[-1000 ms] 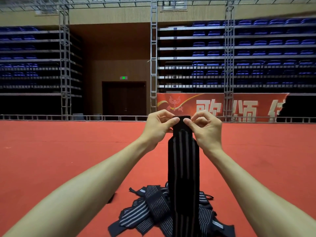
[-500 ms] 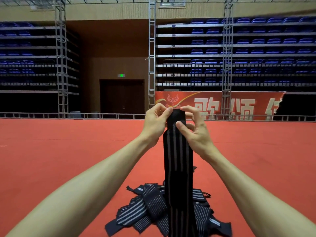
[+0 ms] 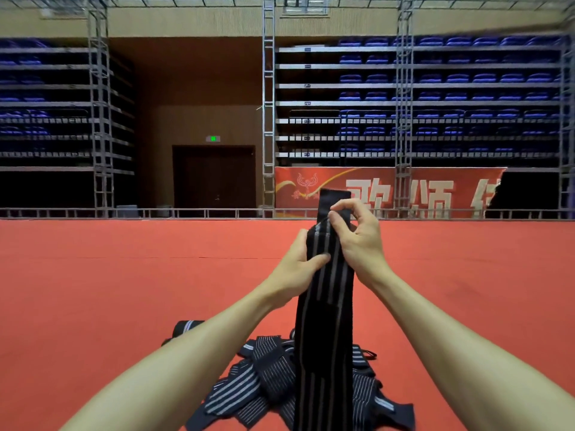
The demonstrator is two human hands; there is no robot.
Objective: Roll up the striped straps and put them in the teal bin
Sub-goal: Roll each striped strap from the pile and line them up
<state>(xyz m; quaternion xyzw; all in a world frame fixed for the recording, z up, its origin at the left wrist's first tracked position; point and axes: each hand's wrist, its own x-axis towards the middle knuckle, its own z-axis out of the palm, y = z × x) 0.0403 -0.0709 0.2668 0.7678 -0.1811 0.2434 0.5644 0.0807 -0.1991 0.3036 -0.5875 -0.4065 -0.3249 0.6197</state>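
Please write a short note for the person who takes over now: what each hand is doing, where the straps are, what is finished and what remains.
The left hand grips the strap below its top. The right hand pinches it higher, near the top end. The strap hangs straight down, not yet rolled. A pile of loose straps lies on the red floor below. One roll lies left of the pile, partly behind the left forearm. The teal bin is not in view. Left to do: roll this strap and the pile, bin all.
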